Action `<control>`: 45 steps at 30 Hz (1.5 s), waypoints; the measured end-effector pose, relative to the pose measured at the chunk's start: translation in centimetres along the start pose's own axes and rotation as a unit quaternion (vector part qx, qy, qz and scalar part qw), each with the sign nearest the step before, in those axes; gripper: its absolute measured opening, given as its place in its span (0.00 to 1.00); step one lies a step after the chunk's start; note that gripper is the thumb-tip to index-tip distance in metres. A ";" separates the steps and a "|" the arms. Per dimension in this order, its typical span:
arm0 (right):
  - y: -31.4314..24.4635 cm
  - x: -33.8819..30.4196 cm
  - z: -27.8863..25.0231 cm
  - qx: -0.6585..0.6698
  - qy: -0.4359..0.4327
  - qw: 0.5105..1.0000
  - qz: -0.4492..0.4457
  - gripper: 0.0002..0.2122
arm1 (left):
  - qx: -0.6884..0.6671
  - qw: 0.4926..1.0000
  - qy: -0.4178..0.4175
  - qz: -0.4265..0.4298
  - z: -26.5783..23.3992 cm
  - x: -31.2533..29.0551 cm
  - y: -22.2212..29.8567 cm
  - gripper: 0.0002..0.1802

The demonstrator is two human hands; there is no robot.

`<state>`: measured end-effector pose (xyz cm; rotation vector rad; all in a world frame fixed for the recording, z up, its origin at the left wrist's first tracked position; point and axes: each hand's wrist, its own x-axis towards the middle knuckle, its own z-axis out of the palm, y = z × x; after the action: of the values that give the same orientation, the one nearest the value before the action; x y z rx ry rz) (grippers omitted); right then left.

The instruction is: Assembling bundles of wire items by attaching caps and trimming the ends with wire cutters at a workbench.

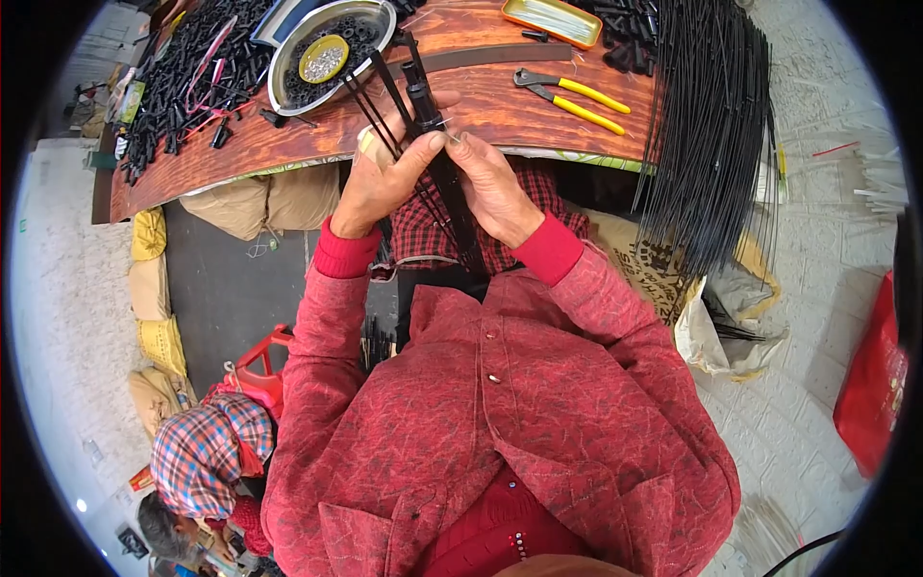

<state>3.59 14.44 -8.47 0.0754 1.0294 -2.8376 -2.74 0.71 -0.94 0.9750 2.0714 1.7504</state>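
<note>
Just in front of the table edge, my left hand (377, 186) is closed around a black assembly of a ribbed plastic tube (419, 96) and long thin rods. The rods run up over the table and down toward my lap. A pale strip wraps part of this hand. My right hand (498, 190) meets it from the other side, thumb and fingers pinched together at the tube's lower end. A thin, light wire-like bit shows at the fingertips. What exactly the right fingers grip is partly hidden.
On the wooden table (500, 120) stand a metal bowl (277, 79) of black parts, a small yellow dish (304, 63) of shiny bits, and yellow-handled pliers (594, 94). Black rods (707, 125) hang over the right edge. Black pieces (178, 106) pile up left. Another person (207, 457) sits lower left.
</note>
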 end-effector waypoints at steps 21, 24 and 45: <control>-6.5 -3.1 2.8 -0.540 0.041 0.779 -0.316 0.05 | 0.046 0.999 -0.005 0.025 -0.3 -0.4 0.2 0.19; -7.0 -3.2 3.4 -0.560 0.034 0.760 -0.328 0.06 | 0.014 1.000 -0.003 0.013 -0.1 -0.5 0.2 0.19; -7.2 -3.0 4.1 -0.533 0.028 0.806 -0.255 0.12 | -0.036 0.999 0.024 0.011 0.8 -0.9 0.4 0.17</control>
<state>5.64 17.59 -0.46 -0.2611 2.7997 -2.1120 -1.50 0.74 -0.95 0.9463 2.0177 1.8647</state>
